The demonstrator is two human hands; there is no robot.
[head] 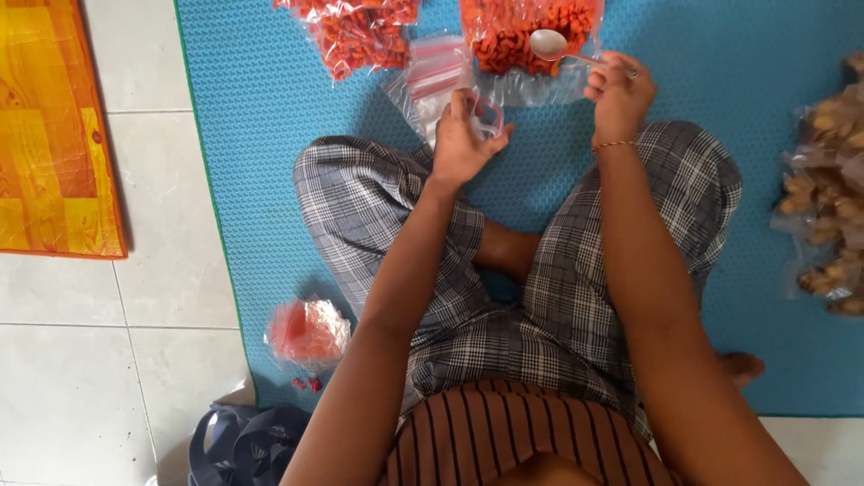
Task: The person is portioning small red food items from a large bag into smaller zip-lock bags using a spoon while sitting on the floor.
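- We see the left hand (pixel 463 144) with its fingers pinched on a small clear zip bag (pixel 481 115) edged with a red strip, held just above the left knee.
- The left forearm runs straight up from the body, wrist level, palm turned toward the bag.
- The right hand (pixel 619 94) has its fingers curled tight around the thin handle of a metal spoon (pixel 547 42); the shiny round bowl points left and hovers over an open bag of orange snack pieces (pixel 522 31).
- A thin bracelet (pixel 614 144) rings the right wrist, and the forearm rises steeply from the lap.
- Between the hands lies a stack of empty clear zip bags (pixel 432 76), glossy and crinkled.
- A second bag of orange pieces (pixel 360 36) sits further left, on the blue textured mat (pixel 261 135).
- We sit cross-legged in grey checked trousers (pixel 558 306).
- A small filled pouch (pixel 308 331) lies by the left thigh; packs of brown snacks (pixel 828 198) are stacked at the right edge.
- White floor tiles (pixel 108 378) lie beyond the mat.
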